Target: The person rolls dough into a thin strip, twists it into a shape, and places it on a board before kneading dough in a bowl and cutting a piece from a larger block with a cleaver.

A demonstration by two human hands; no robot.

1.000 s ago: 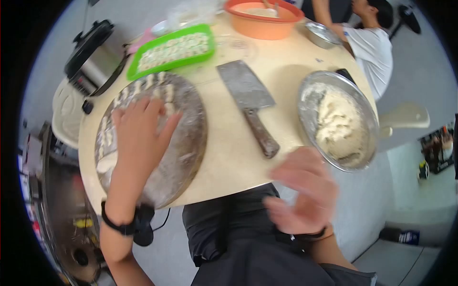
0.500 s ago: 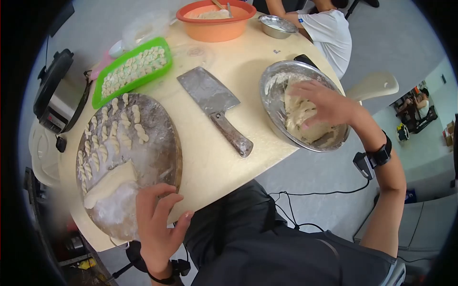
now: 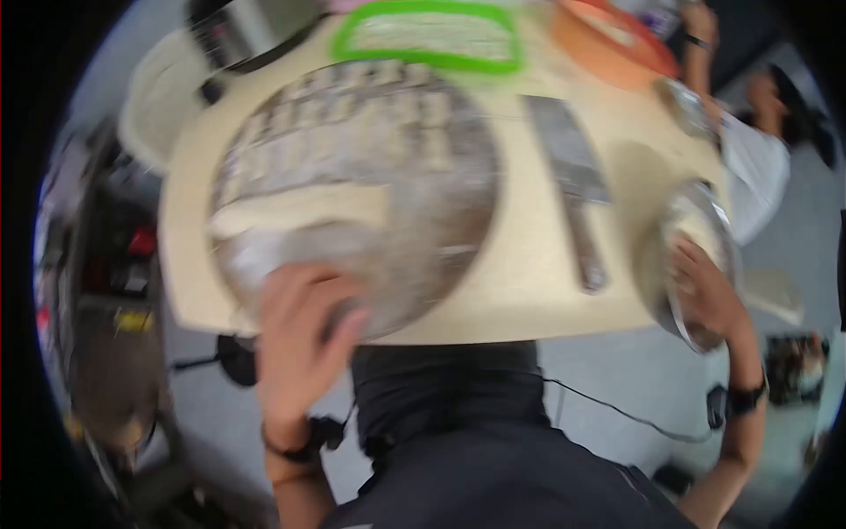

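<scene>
The left hand [image 3: 300, 339] is resting open on the near edge of the floured round board [image 3: 352, 194], steadying it. The right hand [image 3: 705, 295] is reaching into the metal bowl [image 3: 696, 264] for dough; its grip cannot be told.

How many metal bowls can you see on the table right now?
2. A large shiny metal bowl sits at the table's right edge, with the right hand in it. A smaller metal bowl lies farther back on the right, blurred. Others may be outside the view.
</scene>
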